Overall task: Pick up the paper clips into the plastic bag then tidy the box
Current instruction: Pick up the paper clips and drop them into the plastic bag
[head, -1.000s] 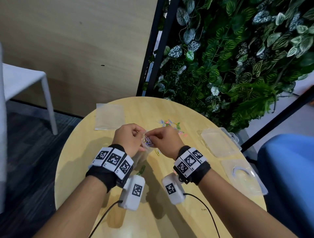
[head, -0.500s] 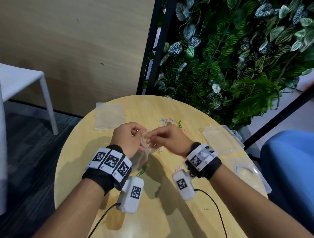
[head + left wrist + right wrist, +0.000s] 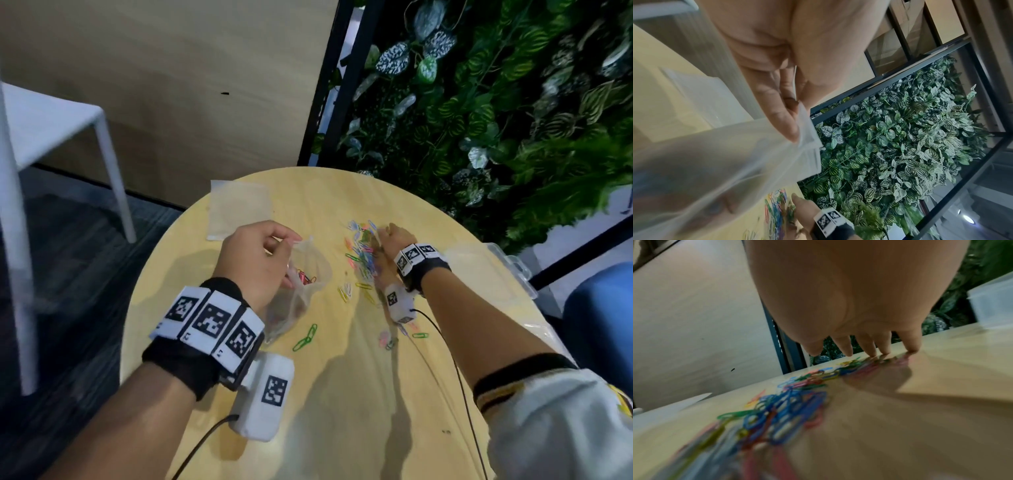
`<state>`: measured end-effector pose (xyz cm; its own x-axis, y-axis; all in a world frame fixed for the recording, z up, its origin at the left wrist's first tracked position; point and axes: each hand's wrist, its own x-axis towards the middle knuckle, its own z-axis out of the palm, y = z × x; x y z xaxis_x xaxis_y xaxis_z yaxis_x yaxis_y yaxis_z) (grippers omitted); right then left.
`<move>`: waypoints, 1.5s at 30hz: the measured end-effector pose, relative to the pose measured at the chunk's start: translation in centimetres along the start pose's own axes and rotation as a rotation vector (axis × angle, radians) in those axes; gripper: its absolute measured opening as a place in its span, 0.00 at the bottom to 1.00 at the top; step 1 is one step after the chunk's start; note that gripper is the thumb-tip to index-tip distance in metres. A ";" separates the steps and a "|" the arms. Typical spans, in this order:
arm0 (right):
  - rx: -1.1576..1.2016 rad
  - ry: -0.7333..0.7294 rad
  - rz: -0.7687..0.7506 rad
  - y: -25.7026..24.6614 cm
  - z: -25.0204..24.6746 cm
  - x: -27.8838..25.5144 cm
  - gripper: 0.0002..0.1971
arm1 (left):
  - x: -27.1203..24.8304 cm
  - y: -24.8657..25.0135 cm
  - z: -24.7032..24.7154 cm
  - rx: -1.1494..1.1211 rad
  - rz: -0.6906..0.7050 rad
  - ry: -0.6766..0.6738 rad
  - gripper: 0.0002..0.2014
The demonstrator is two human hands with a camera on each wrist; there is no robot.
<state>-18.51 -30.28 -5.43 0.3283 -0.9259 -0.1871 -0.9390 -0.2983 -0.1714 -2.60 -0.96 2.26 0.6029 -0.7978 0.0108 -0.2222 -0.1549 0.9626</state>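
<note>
My left hand [image 3: 260, 253] pinches the rim of a clear plastic bag [image 3: 301, 287] that hangs down to the round wooden table [image 3: 342, 394]; some coloured clips lie inside it. In the left wrist view the bag [image 3: 725, 162] is caught between my fingertips [image 3: 789, 129]. A heap of coloured paper clips [image 3: 361, 251] lies at the table's middle, with strays [image 3: 305, 337] nearer me. My right hand [image 3: 394, 236] reaches over the heap's far side, and its straight fingertips [image 3: 871, 352] touch the table at the clips [image 3: 789, 402]. The clear plastic box [image 3: 486, 267] sits at the right edge.
A flat clear bag [image 3: 239, 209] lies at the table's far left. Another clear packet [image 3: 548, 335] is at the right edge, near a blue seat [image 3: 603, 315]. A plant wall [image 3: 496, 102] stands behind the table, and a white chair [image 3: 51, 120] stands at left.
My right hand has left the bag's mouth and moved away to the right onto the clip heap. The left hand still holds the bag, now alone.
</note>
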 end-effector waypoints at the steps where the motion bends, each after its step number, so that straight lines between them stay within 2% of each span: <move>1: -0.009 0.001 -0.018 -0.9 0.1 0.5 0.25 | 0.1 -0.1 -0.1 0.003 0.004 -0.007 0.09; 3: -0.036 -0.019 -0.086 -2.7 0.5 1.0 0.26 | 0.2 -0.3 -0.2 -0.005 0.001 -0.015 0.09; 5: -0.119 -0.065 -0.216 -4.0 0.8 1.3 0.26 | 0.4 -0.4 -0.1 -0.004 -0.001 -0.016 0.09; 7: -0.207 -0.111 -0.334 -4.8 1.0 0.9 0.22 | 0.3 -0.3 0.2 0.008 0.007 -0.022 0.09; 9: -0.273 -0.090 -0.394 -5.4 1.0 0.1 0.19 | 0.3 -0.2 0.5 0.019 0.015 -0.033 0.09; 14: -0.391 0.009 -0.369 -6.5 0.3 -2.6 0.14 | 0.1 -0.2 1.1 0.028 0.013 -0.039 0.09; 18: -0.409 -0.039 -0.353 -5.2 -0.6 -4.1 0.12 | -0.1 0.1 1.3 0.030 0.000 -0.057 0.08; 21: -0.165 -0.042 -0.296 -3.4 -2.2 -5.2 0.09 | -0.2 0.4 1.5 0.043 -0.011 -0.061 0.08; 23: 0.205 -0.037 -0.148 -1.8 -3.3 -6.1 0.07 | -0.4 0.6 1.6 0.047 -0.009 -0.069 0.08; 25: 0.722 -0.105 0.016 -0.6 -4.3 -7.3 0.06 | -0.5 0.7 1.8 0.058 -0.007 -0.080 0.08; 27: 1.133 -0.156 0.071 0.0 -5.3 -8.7 0.10 | -0.6 0.8 1.9 0.048 -0.016 -0.083 0.07; 30: 1.413 -0.276 0.067 -0.2 -6.8 -11.4 0.11 | -1.0 1.1 2.2 0.025 -0.043 -0.099 0.06; 34: 1.522 -0.465 0.015 -1.0 -7.9 -15.4 0.09 | -1.2 1.1 2.8 0.035 -0.078 -0.105 0.07; 38: 1.466 -0.603 -0.057 -3.2 -7.6 -19.2 0.09 | -1.4 1.2 3.6 0.036 -0.080 -0.112 0.06; 41: 1.363 -0.567 -0.067 -4.8 -6.7 -20.3 0.11 | -1.6 1.2 4.0 0.018 -0.085 -0.116 0.07; 45: 1.087 -0.410 -0.094 -6.0 -6.0 -20.3 0.11 | -1.9 1.4 4.0 -0.019 -0.097 -0.135 0.07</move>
<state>-20.17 -11.10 5.19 0.5871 -0.7069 -0.3946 -0.3914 0.1788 -0.9027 -7.08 -2.00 2.57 0.5118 -0.8510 -0.1179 -0.1524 -0.2250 0.9624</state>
